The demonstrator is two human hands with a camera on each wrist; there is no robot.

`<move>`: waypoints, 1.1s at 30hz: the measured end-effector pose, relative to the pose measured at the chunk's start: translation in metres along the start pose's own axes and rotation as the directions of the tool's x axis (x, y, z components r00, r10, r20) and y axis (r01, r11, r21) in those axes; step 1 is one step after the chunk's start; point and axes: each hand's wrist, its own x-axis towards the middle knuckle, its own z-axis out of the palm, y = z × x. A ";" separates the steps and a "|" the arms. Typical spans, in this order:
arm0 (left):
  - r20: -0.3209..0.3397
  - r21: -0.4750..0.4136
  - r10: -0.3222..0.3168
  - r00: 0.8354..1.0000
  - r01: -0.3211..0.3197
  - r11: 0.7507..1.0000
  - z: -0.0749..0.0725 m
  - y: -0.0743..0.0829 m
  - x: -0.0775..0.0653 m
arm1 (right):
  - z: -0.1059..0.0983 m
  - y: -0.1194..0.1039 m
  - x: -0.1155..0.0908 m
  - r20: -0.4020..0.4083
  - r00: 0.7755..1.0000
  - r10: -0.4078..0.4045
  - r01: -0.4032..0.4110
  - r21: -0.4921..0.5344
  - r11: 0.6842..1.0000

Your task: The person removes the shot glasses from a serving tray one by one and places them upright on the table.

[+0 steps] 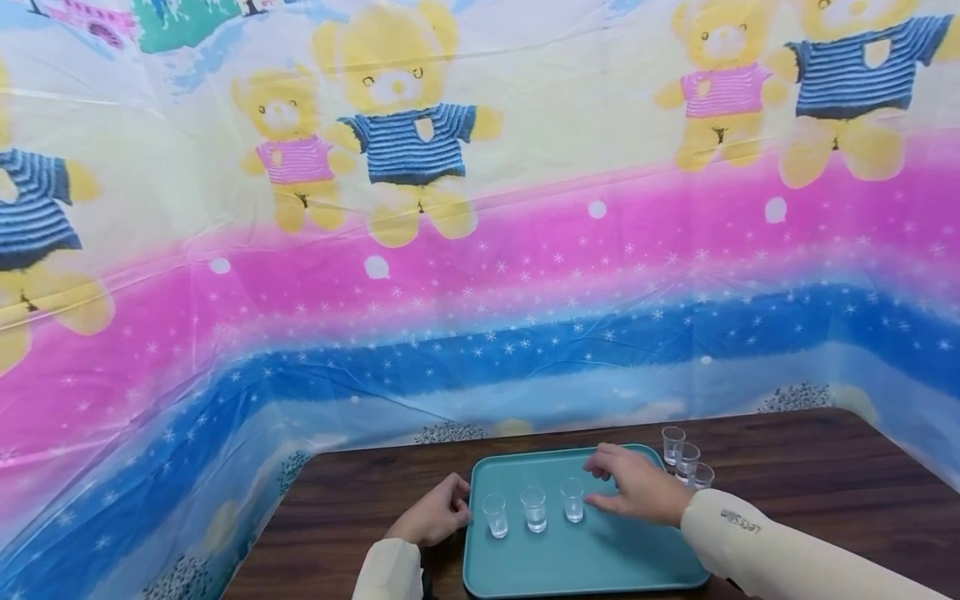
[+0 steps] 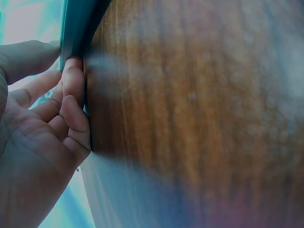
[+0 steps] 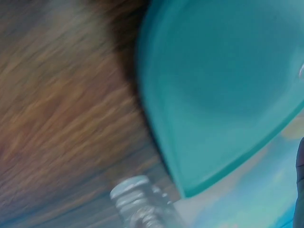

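Observation:
Three small clear shot glasses stand upright in a row on a teal tray (image 1: 525,571): a left one (image 1: 496,517), a middle one (image 1: 534,510) and a right one (image 1: 573,500). At the tray's left edge my left hand (image 1: 438,512) pinches the rim, its thumb (image 2: 35,59) on one side and curled fingers (image 2: 73,88) on the other. Over the tray's right part, my right hand (image 1: 637,487) is just right of the right glass, thumb and fingers spread apart with nothing between them. Only a sliver of that hand (image 3: 299,190) enters the right wrist view.
More shot glasses (image 1: 673,446) stand in a line on the brown wooden table (image 1: 795,483), just beyond the tray's right edge; they look blurred in the right wrist view. A printed cloth (image 1: 525,250) with bears hangs around the table's back and sides.

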 end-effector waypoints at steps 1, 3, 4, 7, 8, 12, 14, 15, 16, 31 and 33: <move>0.001 0.000 0.002 1.000 -0.002 1.000 0.000 0.000 0.000 | 0.001 -0.002 0.001 0.002 1.000 -0.004 0.004 0.004 1.000; 0.002 -0.002 0.006 1.000 -0.006 1.000 0.000 0.000 0.000 | 0.005 -0.005 0.004 -0.002 1.000 -0.012 0.012 0.003 1.000; 0.002 -0.003 0.007 1.000 -0.007 1.000 0.000 0.000 0.000 | 0.006 -0.007 0.005 -0.004 1.000 -0.017 0.017 0.005 1.000; 0.005 -0.006 0.007 1.000 -0.007 1.000 0.000 0.001 -0.001 | 0.010 -0.009 0.007 -0.010 1.000 -0.020 0.019 -0.009 1.000; 0.004 -0.006 0.005 1.000 -0.005 1.000 0.000 0.001 -0.002 | 0.012 -0.010 0.008 -0.011 1.000 -0.019 0.018 -0.011 1.000; 0.003 -0.007 0.002 1.000 -0.002 1.000 0.000 0.001 -0.002 | 0.016 -0.012 0.011 -0.010 1.000 -0.020 0.020 -0.017 1.000; 0.003 -0.006 0.002 1.000 -0.002 1.000 0.000 0.000 -0.002 | 0.018 -0.013 0.012 -0.007 1.000 -0.024 0.024 -0.018 1.000; 0.003 -0.007 0.001 1.000 -0.001 1.000 0.000 0.000 -0.002 | 0.018 -0.013 0.013 -0.005 1.000 -0.026 0.026 -0.021 0.999; 0.003 -0.007 0.001 1.000 -0.001 1.000 0.000 0.000 -0.001 | 0.019 -0.014 0.014 -0.002 1.000 -0.026 0.026 -0.023 0.999; -0.008 0.001 -0.005 1.000 0.005 1.000 0.001 -0.002 0.002 | 0.000 -0.008 0.003 0.027 0.999 0.026 -0.027 0.043 0.999; -0.007 -0.001 -0.003 1.000 0.003 1.000 0.001 -0.003 0.002 | -0.005 -0.006 0.000 0.020 0.999 0.039 -0.039 0.042 0.998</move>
